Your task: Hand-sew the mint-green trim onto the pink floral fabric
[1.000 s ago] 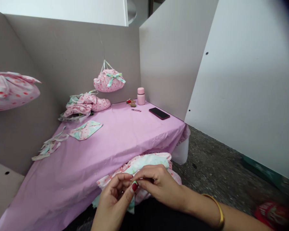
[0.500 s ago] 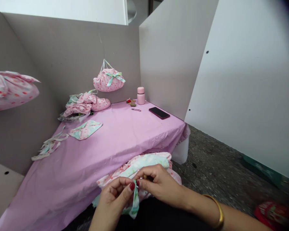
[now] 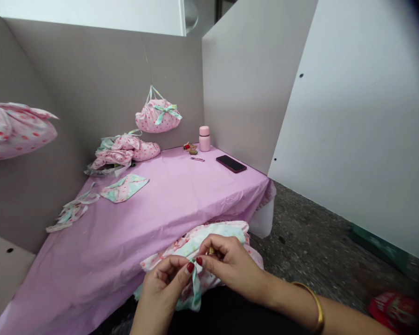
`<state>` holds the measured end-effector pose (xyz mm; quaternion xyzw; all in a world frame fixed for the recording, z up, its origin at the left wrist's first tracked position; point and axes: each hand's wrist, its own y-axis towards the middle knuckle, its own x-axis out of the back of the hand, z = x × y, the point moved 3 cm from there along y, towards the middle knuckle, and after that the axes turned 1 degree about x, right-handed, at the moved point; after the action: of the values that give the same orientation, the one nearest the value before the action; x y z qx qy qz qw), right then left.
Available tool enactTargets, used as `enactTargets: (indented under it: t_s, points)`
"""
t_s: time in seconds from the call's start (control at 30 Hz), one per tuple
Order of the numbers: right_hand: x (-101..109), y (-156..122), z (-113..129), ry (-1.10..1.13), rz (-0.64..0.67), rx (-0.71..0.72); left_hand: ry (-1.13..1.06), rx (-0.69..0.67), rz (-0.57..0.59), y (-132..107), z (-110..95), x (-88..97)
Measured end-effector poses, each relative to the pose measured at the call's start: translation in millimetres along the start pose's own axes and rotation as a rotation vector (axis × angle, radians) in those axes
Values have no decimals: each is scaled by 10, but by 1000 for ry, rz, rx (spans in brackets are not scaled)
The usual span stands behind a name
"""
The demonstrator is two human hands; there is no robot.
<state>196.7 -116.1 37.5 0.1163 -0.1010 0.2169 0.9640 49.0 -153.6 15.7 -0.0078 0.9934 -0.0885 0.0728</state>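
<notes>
My left hand pinches a narrow green-and-white fabric strip between thumb and fingers, and the strip's end dangles below. Close beside it, the thumb and finger of my right hand are pressed together at the top of the strip. Whatever lies in that right pinch is too small to make out. A gold-coloured ring or thimble shows on a right finger. Beneath both hands, pink-and-green printed cloth is bunched over my lap, against the table's front edge.
On the pink-covered table are a folded fabric piece, loose strips, a cloth pile, thread spools, small snips, a phone and a pink bottle. A cloth bundle hangs behind; grey panels surround the table.
My right hand has shifted slightly upward and its fingers have lifted, showing more of the gold ring or thimble. The strip's dangling end has swung a little. My left hand keeps its pinch.
</notes>
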Motion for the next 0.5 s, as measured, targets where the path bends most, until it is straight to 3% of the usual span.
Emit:
enactTargets:
  t_s: [0.17, 0.5]
  points:
    - [-43, -15, -23, 63, 67, -13, 103, -51, -8, 14, -17, -17]
    - [-51, -5, -48, 44, 49, -43, 194, -96, 27, -16, -64, -19]
